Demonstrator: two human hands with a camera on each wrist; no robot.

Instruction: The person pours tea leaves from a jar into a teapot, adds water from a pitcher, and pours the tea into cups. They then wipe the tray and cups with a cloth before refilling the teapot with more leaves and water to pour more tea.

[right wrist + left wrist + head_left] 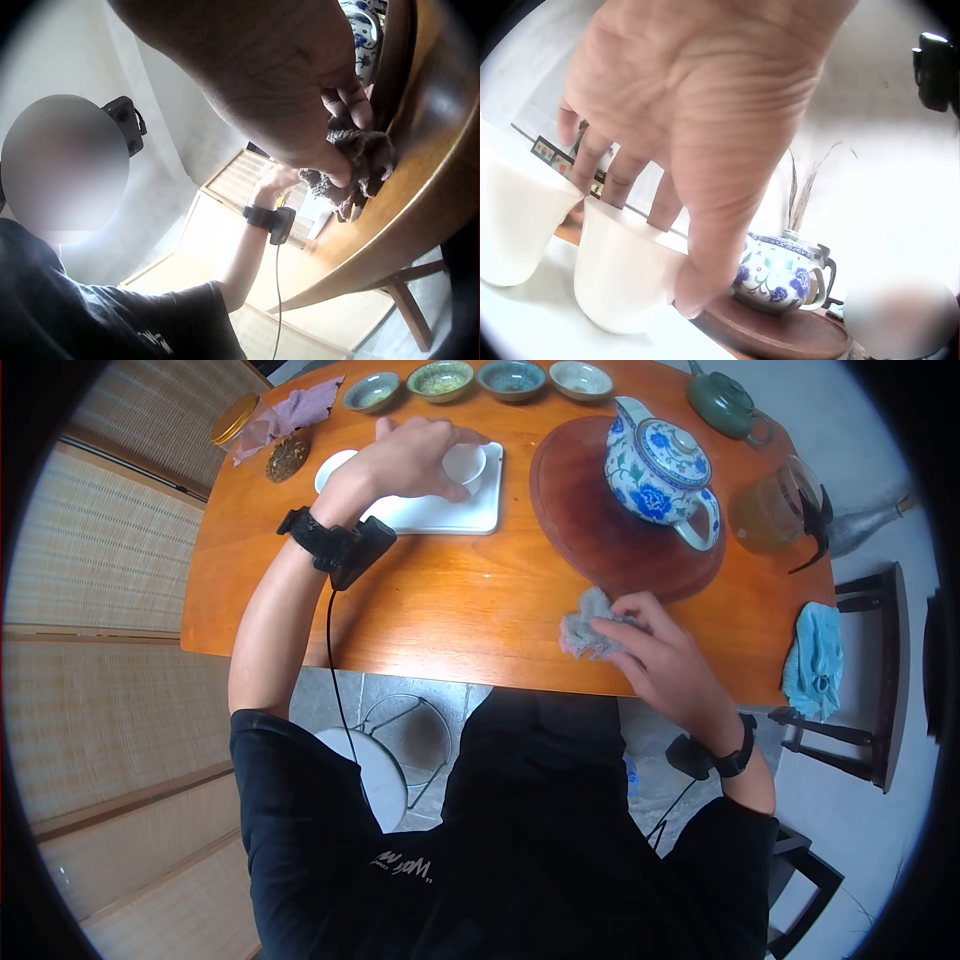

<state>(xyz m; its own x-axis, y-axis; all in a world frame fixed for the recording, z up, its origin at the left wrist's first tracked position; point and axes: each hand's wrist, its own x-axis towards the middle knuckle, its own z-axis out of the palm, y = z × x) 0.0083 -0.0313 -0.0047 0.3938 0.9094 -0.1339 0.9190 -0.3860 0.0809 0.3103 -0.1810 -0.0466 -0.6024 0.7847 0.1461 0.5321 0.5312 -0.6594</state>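
My left hand (415, 458) reaches over the white tray (430, 515) and grips a white cup (626, 274), thumb on one side and fingers behind the rim. A second white cup (517, 217) stands right beside it on the tray, mostly hidden by the hand in the head view. Near the table's front edge, my right hand (665, 660) holds a crumpled grey cloth (592, 630) with a pinkish edge between thumb and fingers. The cloth is close over the wood. Beyond it, a blue-and-white teapot (655, 480) sits on a round reddish-brown board (570, 490).
Several small bowls (440, 380) line the back edge. At the right are a green teapot (722, 405), a glass pitcher (765, 515) of amber liquid and a blue towel (815, 660) over the edge. A dark round cake (288, 457) and a lidded jar (235, 420) lie back left.
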